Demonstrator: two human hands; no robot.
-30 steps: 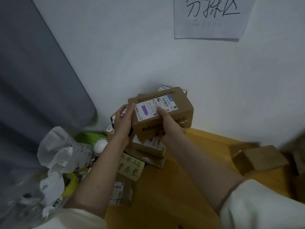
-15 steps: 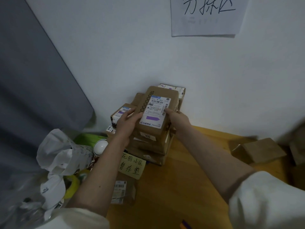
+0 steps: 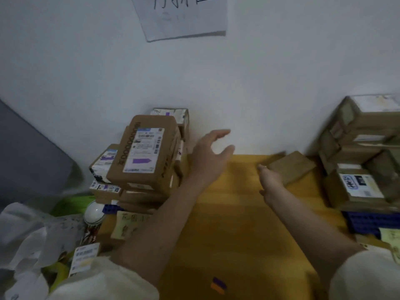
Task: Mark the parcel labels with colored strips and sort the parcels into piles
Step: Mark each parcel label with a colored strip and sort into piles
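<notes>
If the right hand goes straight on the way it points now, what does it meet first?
Most likely the loose brown box lying on the table. The right hand points up and slightly left, its fingertips at the box's near corner. The blur hides whether they already touch.

Brown cardboard on the top parcel [image 3: 147,150] of the far-left stack, its white label [image 3: 144,151] carrying black barcode print and a purple strip [image 3: 141,161]. The parcel beside it on the left [image 3: 104,162] shows white, black and a purple mark too. Yellow-orange wooden table [image 3: 233,224], with small purple and orange strips [image 3: 218,284] lying near. Plain brown box [image 3: 290,167] far right of centre. Right-hand stack [image 3: 357,148]: brown boxes, white labels, sitting on a blue studded base [image 3: 365,221]. White wall [image 3: 270,72], white paper sheet [image 3: 184,16] with black handwriting. Cream-white sleeves [image 3: 104,284], pale yellow note [image 3: 129,224], green patch [image 3: 71,204] at left.
</notes>
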